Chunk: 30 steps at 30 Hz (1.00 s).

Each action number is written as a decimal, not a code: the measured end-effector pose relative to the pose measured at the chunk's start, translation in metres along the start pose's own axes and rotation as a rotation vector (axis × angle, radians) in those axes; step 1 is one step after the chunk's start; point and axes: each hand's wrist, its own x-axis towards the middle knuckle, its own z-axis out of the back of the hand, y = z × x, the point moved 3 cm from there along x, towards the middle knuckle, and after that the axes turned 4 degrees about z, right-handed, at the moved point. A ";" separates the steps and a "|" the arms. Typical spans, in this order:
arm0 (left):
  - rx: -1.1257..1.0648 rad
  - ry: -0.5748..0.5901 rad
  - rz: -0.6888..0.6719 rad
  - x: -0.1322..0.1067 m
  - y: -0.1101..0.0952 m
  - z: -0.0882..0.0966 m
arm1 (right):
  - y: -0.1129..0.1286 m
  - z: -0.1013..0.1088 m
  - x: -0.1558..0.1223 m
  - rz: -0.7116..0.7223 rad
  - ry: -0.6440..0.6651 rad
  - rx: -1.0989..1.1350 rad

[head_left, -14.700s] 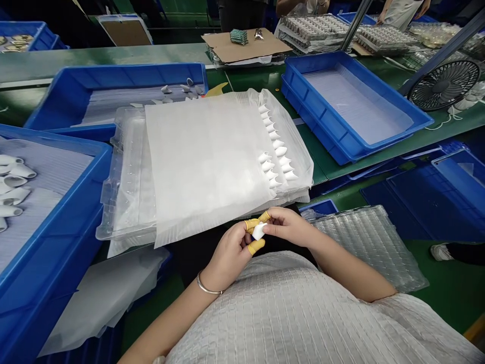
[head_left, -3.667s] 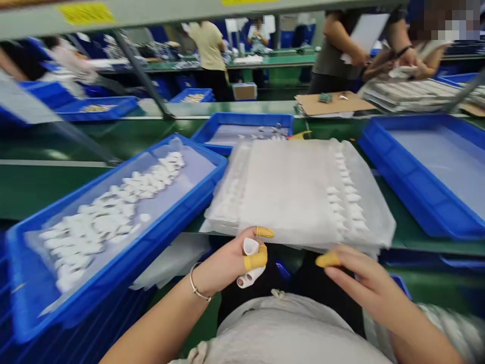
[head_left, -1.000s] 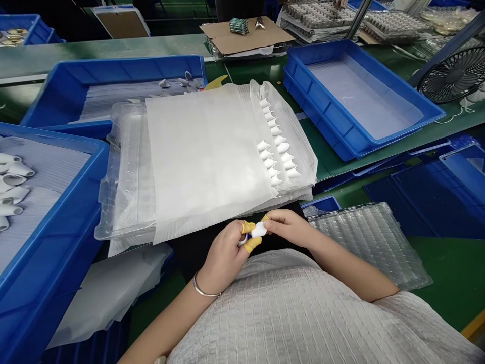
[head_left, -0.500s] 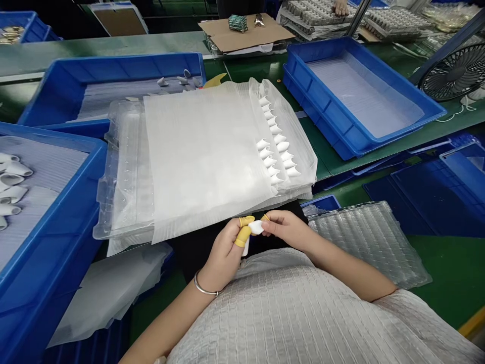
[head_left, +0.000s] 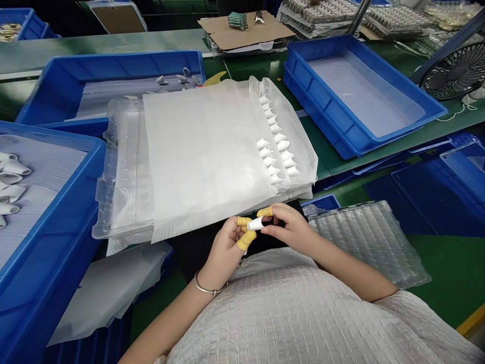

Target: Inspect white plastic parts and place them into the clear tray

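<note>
My left hand (head_left: 225, 247) and my right hand (head_left: 288, 227) meet close to my body, both with yellow finger cots. Together they pinch a small white plastic part (head_left: 255, 223) between their fingertips. My left wrist carries a thin bangle. Just beyond the hands lies a stack of clear blister trays (head_left: 121, 172) covered by a white foam sheet (head_left: 200, 151). Along the sheet's right side, rows of white cone-shaped parts (head_left: 276, 151) show in the tray pockets.
A blue bin (head_left: 49, 222) at left holds loose white parts (head_left: 9, 182). Another blue bin (head_left: 98, 76) sits behind, and one with a foam liner (head_left: 359, 96) at right. An empty blister tray (head_left: 371, 242) lies by my right arm. A black fan (head_left: 452, 71) stands far right.
Over the last second both hands stay together at my body and turn the white part between the fingertips. Earlier, my left hand held several white parts while my head was raised.
</note>
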 end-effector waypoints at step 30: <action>0.361 -0.114 -0.107 -0.004 -0.010 0.001 | -0.018 -0.003 0.003 -0.191 0.142 0.300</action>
